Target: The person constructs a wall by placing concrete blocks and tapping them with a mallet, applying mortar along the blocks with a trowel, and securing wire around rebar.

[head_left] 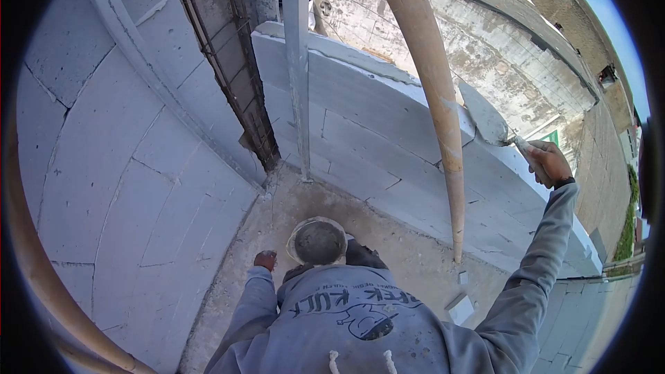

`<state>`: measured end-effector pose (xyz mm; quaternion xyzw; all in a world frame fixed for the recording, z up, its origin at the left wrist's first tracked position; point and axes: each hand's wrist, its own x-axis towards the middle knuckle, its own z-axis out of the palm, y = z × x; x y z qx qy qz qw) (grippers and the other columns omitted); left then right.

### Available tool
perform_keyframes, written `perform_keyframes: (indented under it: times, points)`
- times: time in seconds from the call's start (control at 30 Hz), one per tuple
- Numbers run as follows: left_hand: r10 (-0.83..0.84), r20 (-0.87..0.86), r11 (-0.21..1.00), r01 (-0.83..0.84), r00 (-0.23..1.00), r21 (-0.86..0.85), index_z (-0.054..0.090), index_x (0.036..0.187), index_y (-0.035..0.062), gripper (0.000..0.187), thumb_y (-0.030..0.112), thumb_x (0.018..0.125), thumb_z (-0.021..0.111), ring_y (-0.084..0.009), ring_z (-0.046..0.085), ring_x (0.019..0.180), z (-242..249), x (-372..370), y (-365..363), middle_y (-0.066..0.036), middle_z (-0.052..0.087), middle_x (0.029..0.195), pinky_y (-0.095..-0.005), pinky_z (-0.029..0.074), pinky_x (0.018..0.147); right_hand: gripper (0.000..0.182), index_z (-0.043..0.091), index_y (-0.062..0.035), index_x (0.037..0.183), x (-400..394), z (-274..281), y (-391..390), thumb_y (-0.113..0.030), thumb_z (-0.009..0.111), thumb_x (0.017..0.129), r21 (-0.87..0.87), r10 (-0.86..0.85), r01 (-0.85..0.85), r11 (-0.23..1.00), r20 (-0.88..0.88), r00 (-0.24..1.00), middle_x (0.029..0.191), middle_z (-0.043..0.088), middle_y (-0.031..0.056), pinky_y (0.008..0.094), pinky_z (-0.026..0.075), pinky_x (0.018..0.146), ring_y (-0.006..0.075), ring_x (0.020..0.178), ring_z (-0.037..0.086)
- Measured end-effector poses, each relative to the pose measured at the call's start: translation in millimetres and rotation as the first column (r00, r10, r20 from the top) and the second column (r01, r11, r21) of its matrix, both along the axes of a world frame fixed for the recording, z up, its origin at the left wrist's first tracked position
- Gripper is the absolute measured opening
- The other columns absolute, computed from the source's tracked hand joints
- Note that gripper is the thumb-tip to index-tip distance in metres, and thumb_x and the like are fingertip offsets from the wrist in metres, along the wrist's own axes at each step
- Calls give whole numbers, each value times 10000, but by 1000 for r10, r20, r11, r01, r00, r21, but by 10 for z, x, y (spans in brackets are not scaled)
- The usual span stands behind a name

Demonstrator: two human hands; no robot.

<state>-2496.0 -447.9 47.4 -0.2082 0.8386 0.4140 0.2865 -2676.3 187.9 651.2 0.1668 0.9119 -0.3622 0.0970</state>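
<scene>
Along the person's left side, the view is filled by a tall wall of pale blocks [104, 201]. Ahead and to the right, the space is bounded by a low block wall [374, 152], whose top is coated with grey mortar [360, 64] between post and pole. Beyond it, a weathered wall [512, 76] is lit by the sun. Underfoot, a concrete floor [388, 242] is seen. A grey hoodie [367, 318], printed with dark lettering, is worn by the person. The low wall is crossed in view by a leaning wooden pole [436, 90] and an upright metal post [296, 62]; left of the post, a column of rebar [228, 62] is exposed. Close before the person's body, a bucket [291, 241] is set, partly filled with dark grey mix [319, 242]. Beside the low wall's top edge, right of the pole, a trowel [488, 118] is held, its handle firmly wrapped by the right hand [551, 164]. The left hand [265, 260] is lowered near the bucket, its fingers curled; whether anything is grasped cannot be told. Near the pole's foot, a small block offcut [460, 309] is left lying.
</scene>
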Motion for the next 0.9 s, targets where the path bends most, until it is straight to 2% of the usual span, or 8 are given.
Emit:
perform_keyframes:
  times: [0.07, 0.1, 0.43, 0.57, 0.73, 0.77, 0.83, 0.9]
  points:
    - [123, 65, 992, -123, 990, 3, 595, 1069, 71, 311, 300, 870, 525, -163, 631, 670, -70, 93, -310, -54, 659, 875, -321, 494, 542, 303, 585, -2, 961, 406, -236, -14, -280, 491, 885, -90, -105, 104, 990, -1, 994, 590, 536, 70, 265, 380, 342, 138, 398, 488]
    - [5, -9, 1000, -5, 1000, 0, 649, 929, 54, 364, 374, 852, 494, -310, 609, 893, 44, 119, -437, -142, 652, 933, -400, 462, 804, 298, 575, -10, 948, 634, -368, -34, -286, 475, 896, -169, -190, 184, 968, -16, 982, 599, 544, 74, 263, 379, 342, 139, 401, 493]
    - [-20, 165, 997, 32, 986, -69, 647, 958, 7, 406, 379, 807, 586, -338, 613, 884, 428, 156, -1052, -191, 653, 917, -397, 467, 796, 287, 538, -55, 886, 2193, -1638, -1576, -339, 568, 867, -434, -672, 551, 713, -198, 714, 635, 526, 30, 219, 386, 420, 96, 478, 497]
    - [-122, 205, 992, 127, 971, -12, 620, 1017, 82, 267, 294, 862, 571, -161, 624, 673, 287, 260, -1050, -56, 656, 851, -311, 485, 551, 296, 567, -26, 957, 2777, -2527, -2348, -294, 614, 839, -548, -649, 599, 584, 128, 750, 637, 531, 29, 233, 404, 426, 103, 488, 505]
    - [-310, 257, 948, 318, 915, 9, 630, 978, -11, 449, 398, 797, 594, -321, 632, 796, 514, 207, -907, -210, 641, 921, -383, 490, 721, 327, 628, 52, 791, 2777, -4264, -2804, -269, 653, 730, -289, -328, 556, 780, 568, 755, 605, 605, 145, 341, 477, 520, 234, 538, 608]
    - [-430, 127, 885, 445, 894, -137, 616, 1005, 2, 393, 346, 818, 596, -251, 641, 697, 23, 232, -1192, -163, 652, 867, -350, 504, 595, 398, 635, 57, 868, 2560, -4189, -2906, -312, 636, 719, -234, -295, 563, 792, 660, 690, 732, 645, 200, 361, 508, 636, 312, 690, 647]
    - [-236, 325, 971, 233, 916, 50, 595, 1035, 53, 250, 234, 864, 578, -162, 622, 685, 878, -14, -600, -64, 640, 844, -300, 487, 474, 475, 626, 23, 1016, 2478, -4815, -3065, -360, 562, 743, -138, -263, 430, 892, 616, 742, 1109, 574, 238, 364, 434, 918, 336, 1072, 543]
    - [-356, 342, 933, 350, 870, 80, 536, 1102, 113, 275, 280, 884, 528, -166, 613, 698, 672, -176, -788, -61, 637, 875, -318, 468, 529, 678, 400, -27, 1309, 2480, -5029, -3234, -411, 551, 771, -263, -164, 389, 883, 605, 779, 1219, 518, 209, 373, 393, 965, 331, 1132, 502]
